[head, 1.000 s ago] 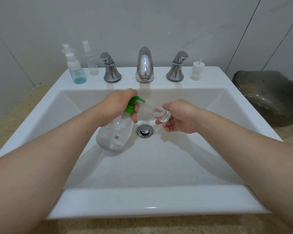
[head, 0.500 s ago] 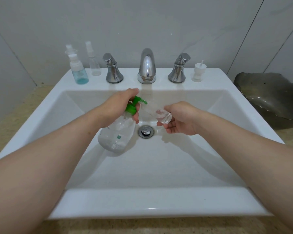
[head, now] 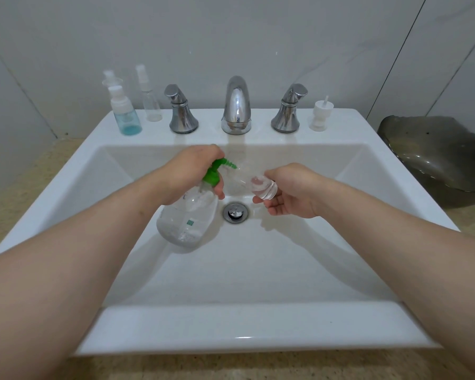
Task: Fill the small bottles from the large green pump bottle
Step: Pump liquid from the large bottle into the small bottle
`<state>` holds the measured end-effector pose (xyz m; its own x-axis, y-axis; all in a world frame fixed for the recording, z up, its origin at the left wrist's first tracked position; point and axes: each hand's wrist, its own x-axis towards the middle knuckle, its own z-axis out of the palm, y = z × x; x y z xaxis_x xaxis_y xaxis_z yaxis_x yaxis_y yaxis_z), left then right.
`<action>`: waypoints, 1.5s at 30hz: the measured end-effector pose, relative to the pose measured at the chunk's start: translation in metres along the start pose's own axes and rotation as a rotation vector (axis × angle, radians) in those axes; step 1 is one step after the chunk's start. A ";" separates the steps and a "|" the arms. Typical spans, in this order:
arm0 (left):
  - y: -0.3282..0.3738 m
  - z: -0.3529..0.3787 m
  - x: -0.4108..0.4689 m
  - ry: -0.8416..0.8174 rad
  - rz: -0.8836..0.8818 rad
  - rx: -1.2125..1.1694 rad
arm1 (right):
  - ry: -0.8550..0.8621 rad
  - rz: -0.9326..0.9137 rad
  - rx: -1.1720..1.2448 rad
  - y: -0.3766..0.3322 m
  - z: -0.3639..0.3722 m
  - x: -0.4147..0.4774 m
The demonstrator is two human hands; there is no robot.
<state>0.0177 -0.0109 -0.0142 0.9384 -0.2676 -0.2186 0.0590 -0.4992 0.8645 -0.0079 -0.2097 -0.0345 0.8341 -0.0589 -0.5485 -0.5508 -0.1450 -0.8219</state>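
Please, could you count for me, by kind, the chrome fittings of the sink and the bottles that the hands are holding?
Tap handles: 2
Spout: 1
Drain stopper: 1
Held bottles: 2, the large pump bottle in the left hand, the small clear bottle in the right hand
Total: 6

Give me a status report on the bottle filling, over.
Left hand grips the pump bottle, tilted over the sink. Right hand holds a small clear bottle, mouth at the green nozzle. Nothing between them.
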 end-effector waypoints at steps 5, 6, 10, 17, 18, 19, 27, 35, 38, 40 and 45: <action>0.002 0.001 -0.002 0.004 -0.006 -0.023 | 0.002 0.006 0.002 0.000 0.000 0.000; 0.001 0.000 -0.002 0.003 -0.002 -0.037 | 0.002 0.005 0.005 -0.001 0.000 0.000; -0.003 0.000 0.000 -0.011 0.015 -0.075 | -0.018 -0.004 0.041 -0.002 0.000 -0.002; -0.004 -0.001 0.000 -0.007 0.009 -0.066 | -0.035 -0.016 0.060 -0.007 -0.006 -0.001; -0.004 -0.001 0.001 -0.007 0.009 -0.070 | -0.062 -0.026 0.032 -0.007 -0.007 -0.003; -0.003 -0.001 0.001 -0.009 0.011 -0.070 | -0.088 -0.041 -0.009 -0.008 -0.007 -0.005; -0.001 0.000 0.001 0.001 0.004 -0.062 | -0.027 -0.315 -0.459 0.000 -0.003 -0.002; -0.001 -0.001 0.002 0.004 0.018 -0.032 | 0.018 -0.446 -0.655 -0.001 -0.007 -0.004; -0.001 -0.001 0.003 0.007 0.039 -0.029 | 0.028 -0.478 -0.710 -0.001 -0.008 -0.002; -0.001 -0.001 0.003 0.013 0.047 -0.046 | 0.034 -0.496 -0.711 -0.001 -0.008 -0.001; -0.002 -0.001 0.001 -0.006 0.015 -0.078 | 0.060 -0.514 -0.718 -0.002 -0.009 -0.001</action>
<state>0.0191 -0.0089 -0.0156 0.9374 -0.2797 -0.2076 0.0712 -0.4296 0.9002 -0.0074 -0.2183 -0.0309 0.9844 0.1355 -0.1121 0.0286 -0.7520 -0.6585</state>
